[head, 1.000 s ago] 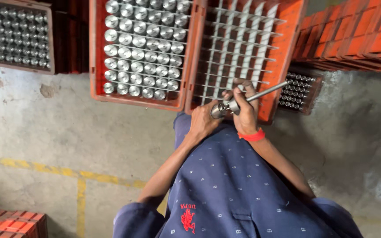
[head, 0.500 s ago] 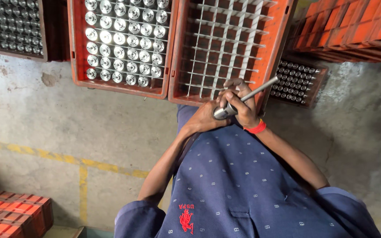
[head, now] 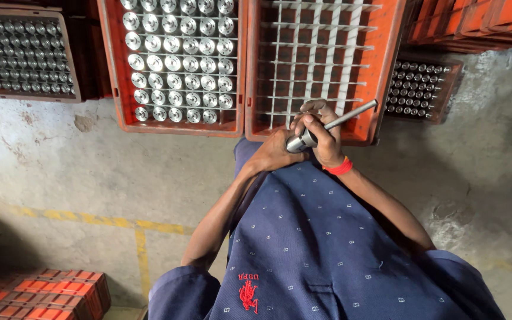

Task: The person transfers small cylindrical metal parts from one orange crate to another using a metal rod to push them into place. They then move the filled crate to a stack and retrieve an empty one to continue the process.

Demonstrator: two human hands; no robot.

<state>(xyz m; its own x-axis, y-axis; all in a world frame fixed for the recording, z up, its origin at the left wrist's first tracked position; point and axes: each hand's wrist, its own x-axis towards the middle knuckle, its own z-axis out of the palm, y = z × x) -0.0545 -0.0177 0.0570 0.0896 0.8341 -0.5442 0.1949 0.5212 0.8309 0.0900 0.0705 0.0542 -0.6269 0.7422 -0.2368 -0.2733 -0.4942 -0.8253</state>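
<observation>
The person wears a short-sleeved navy blue cotton shirt (head: 327, 249) dotted all over with tiny pale square marks, and a small red embroidered emblem (head: 248, 293) sits on its chest. A thin red band (head: 340, 169) circles the right wrist; both forearms are bare.

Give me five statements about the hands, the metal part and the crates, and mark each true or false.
1. Both hands grip one metal rod. True: the left hand is at its thick end, the right hand around the shaft.
2. The orange crate with the white grid is packed with parts. False: its cells look empty.
3. The crate of round metal parts sits left of the grid crate. True.
4. The right wrist is bare. False: it wears a red band.
5. The floor is tiled white. False: it is rough grey concrete with a yellow line.
</observation>
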